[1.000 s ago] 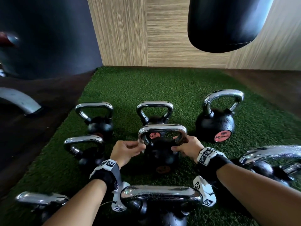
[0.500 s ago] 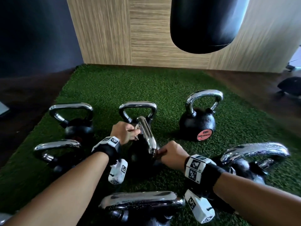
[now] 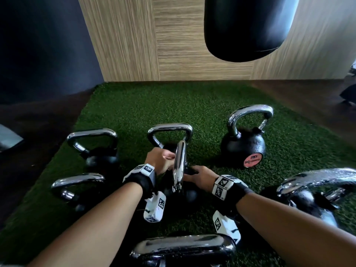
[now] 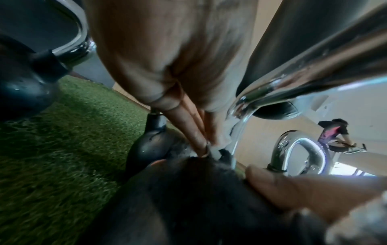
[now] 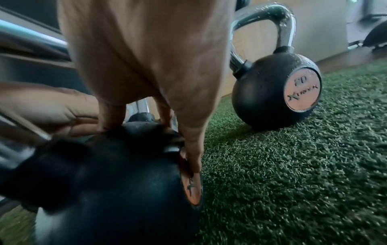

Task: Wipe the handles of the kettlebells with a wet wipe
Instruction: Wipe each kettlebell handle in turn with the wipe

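Observation:
The middle kettlebell (image 3: 185, 193) stands on the green turf with its chrome handle (image 3: 179, 166) turned edge-on to me. My left hand (image 3: 160, 160) pinches a whitish wet wipe (image 4: 222, 140) against the far leg of that handle (image 4: 314, 66). My right hand (image 3: 199, 176) grips the top of the black ball (image 5: 125, 182), fingers (image 5: 188, 149) spread down its front by the orange label. From the head view the wipe is hidden behind my left hand.
Several other chrome-handled kettlebells ring the middle one: behind (image 3: 169, 130), back right (image 3: 244, 149), left (image 3: 92, 137), right (image 3: 316, 182), near (image 3: 183, 247). A black punching bag (image 3: 248, 26) hangs above. A person (image 4: 333, 132) sits on a machine far off.
The middle kettlebell has been turned about a quarter turn, its handle now edge-on. My right hand left the handle and went down onto the ball. My left hand stayed on the handle with the wipe.

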### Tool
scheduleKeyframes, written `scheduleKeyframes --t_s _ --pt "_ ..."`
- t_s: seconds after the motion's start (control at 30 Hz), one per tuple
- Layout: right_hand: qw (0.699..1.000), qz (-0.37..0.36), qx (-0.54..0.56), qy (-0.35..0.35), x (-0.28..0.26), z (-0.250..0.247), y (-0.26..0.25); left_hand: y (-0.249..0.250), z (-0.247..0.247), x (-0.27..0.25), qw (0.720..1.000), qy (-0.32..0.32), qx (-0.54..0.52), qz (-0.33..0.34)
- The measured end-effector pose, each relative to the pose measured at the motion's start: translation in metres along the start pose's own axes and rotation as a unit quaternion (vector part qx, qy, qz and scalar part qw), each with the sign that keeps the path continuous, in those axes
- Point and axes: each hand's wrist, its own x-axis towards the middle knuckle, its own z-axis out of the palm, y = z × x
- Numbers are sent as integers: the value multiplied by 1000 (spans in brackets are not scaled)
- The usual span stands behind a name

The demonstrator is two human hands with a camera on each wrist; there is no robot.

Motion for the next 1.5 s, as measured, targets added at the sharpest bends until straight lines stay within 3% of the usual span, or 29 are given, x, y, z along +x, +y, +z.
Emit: scheduleKeyframes --t_s 0.17,0.37,0.53,0.7,0.87,0.97,1.07,1.23,1.37,1.5 --pt "999 -31 -21 4 0 -4 5 15 -13 13 994 75 -79 26" --pt "999 -45 -24 10 -3 -6 8 13 -9 11 995 56 -82 28" --pt "999 -53 2 -2 2 -6 10 18 -21 7 965 5 -260 28" --pt "998 -63 11 -4 6 -6 14 7 -35 0 965 -47 -258 5" --pt "997 -76 26 -10 8 -10 13 21 -42 -5 972 -39 -231 3" --pt "997 -71 37 -21 10 -11 10 21 -50 -19 947 -116 -296 -40" --pt "996 -71 52 -21 11 -10 9 17 -60 -36 940 -198 -276 -39" --pt "995 -81 49 -14 10 -9 8 16 -58 -51 945 -159 -284 -26" --pt "996 -89 29 -8 5 -9 6 6 -52 -66 947 -198 -252 -28" --pt "996 -89 21 -11 5 -8 5 -3 -46 -76 955 -166 -246 -3"
